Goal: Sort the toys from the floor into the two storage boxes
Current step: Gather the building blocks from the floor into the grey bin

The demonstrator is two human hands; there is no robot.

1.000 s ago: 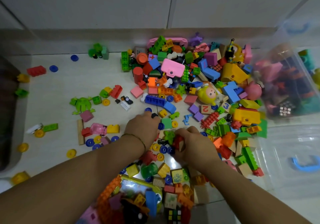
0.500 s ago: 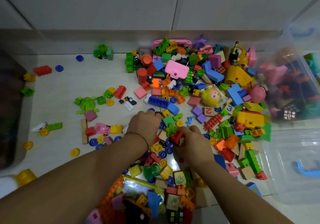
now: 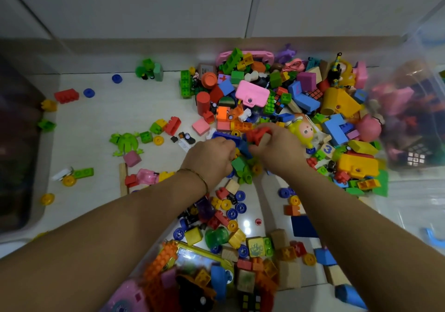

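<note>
Dozens of bright toys (image 3: 252,93) lie heaped on the floor (image 3: 101,109) before you. Your right grip (image 3: 279,150) pinches a red brick (image 3: 257,134) over the heap. Your left grip (image 3: 209,160) curls against a blue brick (image 3: 226,138), hold unclear. The clear box (image 3: 409,46) on the right holds pink pieces (image 3: 395,99) and a puzzle cube (image 3: 415,158). The dark box (image 3: 14,143) on the left is blurred.

Pale glossy floor (image 3: 101,109) meets a grey wall (image 3: 144,5); light glints off it
</note>
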